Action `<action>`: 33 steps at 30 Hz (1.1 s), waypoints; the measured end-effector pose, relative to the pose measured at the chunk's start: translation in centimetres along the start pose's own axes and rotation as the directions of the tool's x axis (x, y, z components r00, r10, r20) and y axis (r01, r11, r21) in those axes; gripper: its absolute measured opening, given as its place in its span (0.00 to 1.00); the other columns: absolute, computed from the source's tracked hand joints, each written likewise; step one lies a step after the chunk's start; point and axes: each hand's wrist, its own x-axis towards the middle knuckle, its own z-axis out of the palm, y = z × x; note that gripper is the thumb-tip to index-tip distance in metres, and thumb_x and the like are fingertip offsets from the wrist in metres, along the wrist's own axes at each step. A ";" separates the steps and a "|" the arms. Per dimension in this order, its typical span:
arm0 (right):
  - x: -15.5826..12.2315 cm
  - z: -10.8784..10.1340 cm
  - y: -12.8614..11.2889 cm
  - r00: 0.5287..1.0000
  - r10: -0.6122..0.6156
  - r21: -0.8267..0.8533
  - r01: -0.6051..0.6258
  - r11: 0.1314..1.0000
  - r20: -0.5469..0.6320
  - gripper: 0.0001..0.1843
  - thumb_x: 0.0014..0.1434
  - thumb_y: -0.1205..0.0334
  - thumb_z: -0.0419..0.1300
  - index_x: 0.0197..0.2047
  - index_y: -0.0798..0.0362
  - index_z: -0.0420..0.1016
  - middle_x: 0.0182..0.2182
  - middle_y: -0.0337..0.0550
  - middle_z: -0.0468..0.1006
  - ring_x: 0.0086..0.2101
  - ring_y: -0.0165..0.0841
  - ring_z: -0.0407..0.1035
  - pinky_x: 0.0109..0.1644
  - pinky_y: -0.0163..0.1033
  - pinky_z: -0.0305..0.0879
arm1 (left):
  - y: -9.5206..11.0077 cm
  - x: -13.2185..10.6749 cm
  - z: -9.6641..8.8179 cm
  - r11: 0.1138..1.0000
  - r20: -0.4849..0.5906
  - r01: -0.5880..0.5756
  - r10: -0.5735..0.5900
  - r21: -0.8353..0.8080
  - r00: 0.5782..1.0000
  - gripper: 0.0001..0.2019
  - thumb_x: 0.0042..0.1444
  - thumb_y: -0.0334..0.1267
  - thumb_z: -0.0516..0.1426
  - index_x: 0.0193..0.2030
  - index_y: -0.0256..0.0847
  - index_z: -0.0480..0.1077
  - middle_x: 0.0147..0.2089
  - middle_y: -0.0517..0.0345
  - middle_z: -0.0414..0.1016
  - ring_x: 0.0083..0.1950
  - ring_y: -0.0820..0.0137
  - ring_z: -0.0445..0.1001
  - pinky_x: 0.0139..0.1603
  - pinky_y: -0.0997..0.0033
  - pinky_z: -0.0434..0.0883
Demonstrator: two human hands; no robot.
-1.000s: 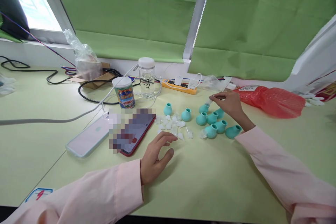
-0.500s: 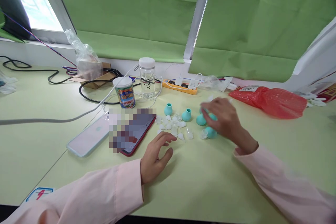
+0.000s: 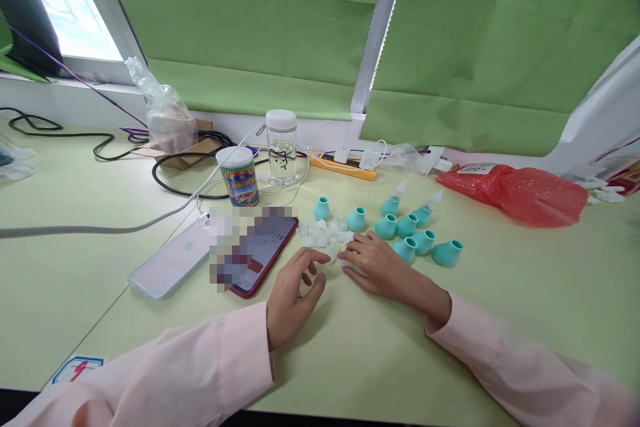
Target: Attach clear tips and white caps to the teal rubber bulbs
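My left hand [image 3: 294, 288] rests on the pale green table [image 3: 380, 360], fingers curled loosely apart, tips beside a pile of small clear plastic tips [image 3: 323, 239]. My right hand [image 3: 377, 265] lies low on the table just right of that pile, fingers bent down onto the pieces at its near edge; what they grip is hidden. Several teal rubber bulbs [image 3: 414, 240] lie behind the right hand. Two of them, one bulb [image 3: 390, 204] and another [image 3: 425, 213], stand with clear tips fitted. Two more bulbs [image 3: 321, 208] sit behind the pile.
Two phones [image 3: 173, 259] lie left of my left hand. Behind stand a printed can [image 3: 238, 176], a clear jar [image 3: 281, 147], an orange power strip [image 3: 343, 165], cables [image 3: 175, 180], a clear bag on a box [image 3: 165, 113] and a red plastic bag [image 3: 520, 192].
My right hand left the bulb it was fitting at the back, swept left and toward me, and now rests on the clear tips. The left hand stayed put.
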 end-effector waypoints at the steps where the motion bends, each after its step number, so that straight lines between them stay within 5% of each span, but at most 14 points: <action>1: -0.1 -0.1 0.0 1.000 0.005 0.016 -0.005 1.000 -0.012 0.10 0.56 0.65 0.50 0.39 0.54 0.70 0.29 0.45 0.72 0.35 0.36 0.62 0.35 0.40 0.52 | -0.1 0.1 0.0 0.998 -0.012 -0.017 0.017 0.059 1.000 0.10 0.51 0.26 0.47 0.40 0.39 0.62 0.39 0.54 0.66 0.34 0.72 0.66 0.32 0.74 0.67; 4: -0.3 -0.4 0.1 1.000 0.024 0.048 -0.023 0.999 -0.016 0.11 0.55 0.63 0.51 0.40 0.54 0.70 0.29 0.45 0.72 0.35 0.36 0.63 0.36 0.40 0.52 | -0.5 0.3 -0.1 0.927 -0.001 -0.151 0.161 0.342 0.987 0.11 0.51 0.27 0.49 0.42 0.39 0.62 0.40 0.53 0.67 0.38 0.69 0.67 0.35 0.71 0.66; 7: -0.4 -0.6 0.3 0.999 0.046 0.029 -0.045 0.999 -0.028 0.12 0.54 0.60 0.52 0.41 0.54 0.69 0.30 0.46 0.72 0.35 0.37 0.62 0.37 0.42 0.52 | -0.8 0.4 -0.2 0.676 0.127 -0.286 0.276 0.679 0.953 0.11 0.52 0.27 0.49 0.42 0.40 0.64 0.38 0.54 0.70 0.38 0.65 0.67 0.33 0.68 0.65; 10: -0.3 -0.6 0.3 0.996 0.051 -0.036 -0.054 0.998 -0.079 0.15 0.54 0.62 0.52 0.45 0.54 0.66 0.37 0.49 0.70 0.39 0.40 0.61 0.38 0.43 0.53 | -0.8 0.3 -0.1 0.447 0.226 -0.298 0.208 0.844 0.952 0.09 0.51 0.26 0.50 0.37 0.38 0.67 0.33 0.53 0.70 0.34 0.64 0.68 0.27 0.68 0.65; 13: -0.1 0.0 -0.2 0.994 0.007 -0.063 -0.014 0.998 -0.112 0.19 0.54 0.64 0.51 0.51 0.52 0.61 0.45 0.50 0.66 0.42 0.43 0.58 0.39 0.44 0.55 | -0.6 0.4 -0.1 0.362 0.263 -0.285 0.109 0.887 0.959 0.08 0.50 0.23 0.50 0.33 0.34 0.68 0.31 0.51 0.70 0.33 0.62 0.68 0.25 0.68 0.65; 20: 0.3 2.6 -0.8 0.991 -0.056 -0.163 0.036 0.986 -0.119 0.10 0.57 0.70 0.48 0.40 0.55 0.67 0.39 0.50 0.69 0.40 0.41 0.59 0.38 0.43 0.56 | -0.7 1.0 -0.4 0.454 0.371 -0.307 -0.058 0.837 0.927 0.07 0.51 0.22 0.50 0.30 0.33 0.67 0.33 0.50 0.69 0.36 0.62 0.68 0.25 0.68 0.67; 25: -0.1 2.6 -0.7 0.979 -0.152 -0.164 0.129 0.978 -0.139 0.12 0.58 0.74 0.44 0.37 0.57 0.67 0.35 0.48 0.71 0.36 0.36 0.61 0.37 0.41 0.55 | -1.3 1.2 -0.5 0.523 0.364 -0.300 -0.021 0.798 0.931 0.07 0.54 0.25 0.48 0.31 0.33 0.66 0.33 0.49 0.68 0.36 0.62 0.66 0.24 0.69 0.68; 33: -0.1 3.1 -0.7 0.976 -0.136 -0.131 0.115 0.985 -0.168 0.11 0.57 0.74 0.46 0.32 0.57 0.68 0.34 0.48 0.70 0.34 0.35 0.62 0.38 0.42 0.57 | -2.2 1.1 -0.3 0.590 0.330 -0.279 0.023 0.758 0.944 0.07 0.54 0.27 0.49 0.29 0.35 0.67 0.31 0.51 0.68 0.35 0.65 0.67 0.27 0.69 0.69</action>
